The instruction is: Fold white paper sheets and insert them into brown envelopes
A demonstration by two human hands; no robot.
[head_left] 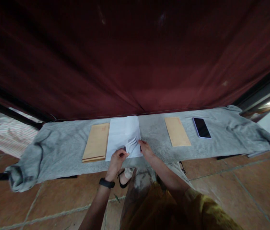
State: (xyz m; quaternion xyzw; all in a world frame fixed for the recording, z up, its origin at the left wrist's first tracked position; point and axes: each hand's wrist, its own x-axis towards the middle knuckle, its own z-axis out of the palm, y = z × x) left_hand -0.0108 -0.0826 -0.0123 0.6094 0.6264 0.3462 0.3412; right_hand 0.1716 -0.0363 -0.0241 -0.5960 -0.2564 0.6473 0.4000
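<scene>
White paper sheets (122, 131) lie in a stack in front of me, their near edge partly lifted and bent. My left hand (119, 157), with a black band on the wrist, pinches the lifted paper at its lower left. My right hand (145, 148) is at the right edge of the sheets, its fingertips touching the paper; how firmly they close is hard to see. Just left of the sheets rests a pile of brown envelopes (96, 142). A single brown envelope (177, 131) lies flat to the right, apart from my right hand.
A phone (202, 128) in a light purple case lies right of the single envelope. Grey cloth (60, 147) covers the long narrow table. Behind it hangs a dark red curtain (135, 64). Striped fabric (3, 131) is at the left, above a tiled floor (60, 201).
</scene>
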